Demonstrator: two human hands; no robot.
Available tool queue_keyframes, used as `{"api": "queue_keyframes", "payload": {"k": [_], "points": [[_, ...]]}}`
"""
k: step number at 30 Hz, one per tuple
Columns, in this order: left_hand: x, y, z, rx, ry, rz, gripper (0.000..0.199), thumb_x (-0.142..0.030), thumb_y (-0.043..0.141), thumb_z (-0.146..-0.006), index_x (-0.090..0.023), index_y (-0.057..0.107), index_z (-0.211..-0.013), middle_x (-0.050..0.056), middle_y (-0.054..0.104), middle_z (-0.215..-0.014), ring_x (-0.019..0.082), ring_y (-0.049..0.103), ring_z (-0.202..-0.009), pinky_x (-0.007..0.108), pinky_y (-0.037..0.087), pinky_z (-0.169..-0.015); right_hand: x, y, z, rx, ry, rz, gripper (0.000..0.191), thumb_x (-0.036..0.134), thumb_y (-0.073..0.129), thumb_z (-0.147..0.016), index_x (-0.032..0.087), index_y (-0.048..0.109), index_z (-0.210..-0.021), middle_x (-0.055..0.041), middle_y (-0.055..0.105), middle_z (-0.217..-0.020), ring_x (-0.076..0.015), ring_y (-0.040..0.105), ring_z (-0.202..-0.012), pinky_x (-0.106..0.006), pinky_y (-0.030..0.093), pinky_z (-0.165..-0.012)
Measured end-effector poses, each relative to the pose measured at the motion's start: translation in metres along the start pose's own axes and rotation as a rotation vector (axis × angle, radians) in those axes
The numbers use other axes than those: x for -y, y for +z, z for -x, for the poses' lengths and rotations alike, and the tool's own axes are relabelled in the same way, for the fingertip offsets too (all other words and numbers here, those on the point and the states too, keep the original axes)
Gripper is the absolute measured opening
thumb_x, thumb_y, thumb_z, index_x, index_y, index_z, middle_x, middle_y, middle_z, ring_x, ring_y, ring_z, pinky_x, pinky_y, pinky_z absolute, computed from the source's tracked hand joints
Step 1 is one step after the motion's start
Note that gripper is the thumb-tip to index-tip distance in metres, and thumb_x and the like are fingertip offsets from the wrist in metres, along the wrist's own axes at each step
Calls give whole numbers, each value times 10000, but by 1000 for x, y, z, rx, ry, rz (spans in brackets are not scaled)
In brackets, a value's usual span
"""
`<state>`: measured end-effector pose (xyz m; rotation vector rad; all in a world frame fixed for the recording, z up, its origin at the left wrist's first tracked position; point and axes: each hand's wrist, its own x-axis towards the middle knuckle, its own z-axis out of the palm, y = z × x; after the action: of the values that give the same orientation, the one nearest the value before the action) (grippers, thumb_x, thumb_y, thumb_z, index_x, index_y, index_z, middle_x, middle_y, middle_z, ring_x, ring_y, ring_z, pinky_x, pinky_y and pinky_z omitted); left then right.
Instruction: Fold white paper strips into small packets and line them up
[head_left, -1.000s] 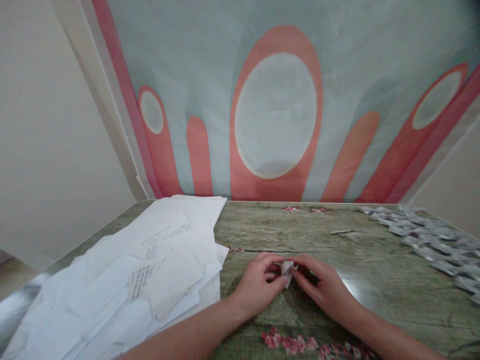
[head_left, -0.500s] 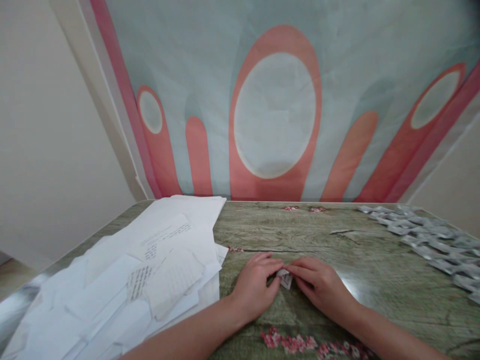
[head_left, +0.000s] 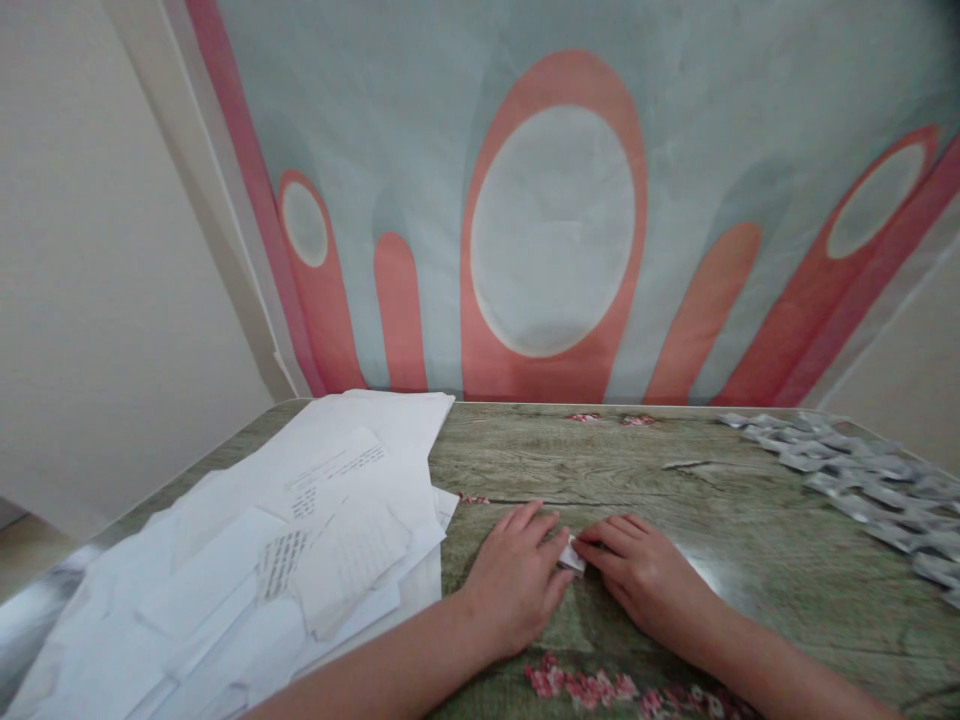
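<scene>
A small folded piece of paper [head_left: 572,557] lies low over the wood-patterned table [head_left: 570,460], between my two hands. My left hand [head_left: 514,575] presses on its left side, with thumb and forefinger closed about it and the other fingers resting toward the table. From the other side, the fingertips of my right hand [head_left: 649,575] pinch the paper's right edge. Fingers cover part of the paper, so its full shape is hidden.
To the left, a wide, loose pile of white paper sheets [head_left: 225,570], some printed, reaches close to my left forearm. At the right edge, several rows of small grey-white folded pieces [head_left: 870,485] overlap. A patterned sheet [head_left: 697,120] hangs behind the table.
The paper between my hands has turned and now looks flatter and more covered. My left fingers have shifted over it, and my right hand has moved slightly.
</scene>
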<state>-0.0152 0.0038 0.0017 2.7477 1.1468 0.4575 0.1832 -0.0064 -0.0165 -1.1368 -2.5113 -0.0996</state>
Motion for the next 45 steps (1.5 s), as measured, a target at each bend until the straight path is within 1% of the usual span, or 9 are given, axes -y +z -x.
{"api": "queue_keyframes", "payload": {"k": [5, 14, 18, 22, 25, 30, 36, 42, 45], "points": [[-1, 0, 1, 11, 11, -47, 398, -386, 446, -886, -193, 491, -1230, 74, 484, -1288, 245, 329, -1256, 424, 239, -1056, 1, 3, 1, 9, -8, 59, 215, 101, 563, -788, 196, 635, -968, -54, 618, -937, -196, 540, -828, -345, 410, -767], [-8, 4, 2, -18, 29, -161, 418, -409, 455, -879, -166, 493, -1217, 109, 465, -1303, 266, 324, -1257, 439, 254, -1034, 3, 6, 1, 11, -11, 101, 221, 115, 577, -781, 182, 628, -986, -62, 602, -903, -196, 530, -822, -328, 416, -740], [-15, 2, 2, -5, 44, -181, 351, -320, 524, -845, -125, 534, -1136, 111, 572, -1083, 256, 472, -1065, 416, 335, -967, 5, 5, 1, 33, 14, 90, 207, 77, 575, -760, 182, 633, -928, -52, 601, -899, -191, 525, -814, -324, 414, -737], [-19, 0, 2, 20, 23, -179, 338, -308, 536, -833, -134, 536, -1122, 88, 568, -963, 247, 494, -942, 410, 394, -883, 5, 5, 1, 5, 25, 42, 206, 54, 541, -758, 181, 642, -886, -54, 600, -886, -183, 525, -817, -311, 416, -735], [-18, 0, 1, 23, 27, -189, 338, -312, 539, -830, -132, 537, -1116, 88, 559, -963, 247, 487, -936, 408, 400, -871, 4, 6, 0, -10, 52, 0, 255, 48, 528, -765, 191, 644, -941, -54, 601, -889, -183, 526, -822, -310, 419, -735], [-18, 2, 1, -10, 37, -207, 336, -316, 551, -823, -117, 550, -1093, 91, 561, -995, 248, 478, -960, 395, 384, -898, -2, 8, -2, 5, 34, 12, 355, 93, 548, -792, 201, 575, -1129, -68, 588, -913, -205, 516, -838, -334, 420, -734], [-17, 5, 1, -22, 51, -208, 314, -322, 536, -832, -124, 555, -1075, 89, 567, -970, 241, 483, -941, 392, 386, -883, -1, 7, -5, 26, 32, 78, 277, 118, 576, -791, 211, 614, -1049, -63, 565, -910, -204, 507, -845, -326, 409, -731], [-17, 6, 1, 8, 54, -237, 331, -317, 553, -822, -117, 557, -1085, 91, 562, -977, 247, 484, -938, 396, 376, -897, 2, 2, -7, 63, 95, 40, 349, 85, 557, -795, 251, 604, -1098, -58, 563, -924, -204, 505, -854, -325, 411, -740], [-18, 5, 1, 13, 39, -237, 334, -323, 551, -823, -108, 562, -1079, 92, 560, -982, 251, 476, -957, 394, 371, -910, 0, 1, -7, 67, 87, 12, 380, 79, 544, -796, 258, 592, -1127, -66, 566, -938, -211, 504, -867, -336, 414, -753]]}}
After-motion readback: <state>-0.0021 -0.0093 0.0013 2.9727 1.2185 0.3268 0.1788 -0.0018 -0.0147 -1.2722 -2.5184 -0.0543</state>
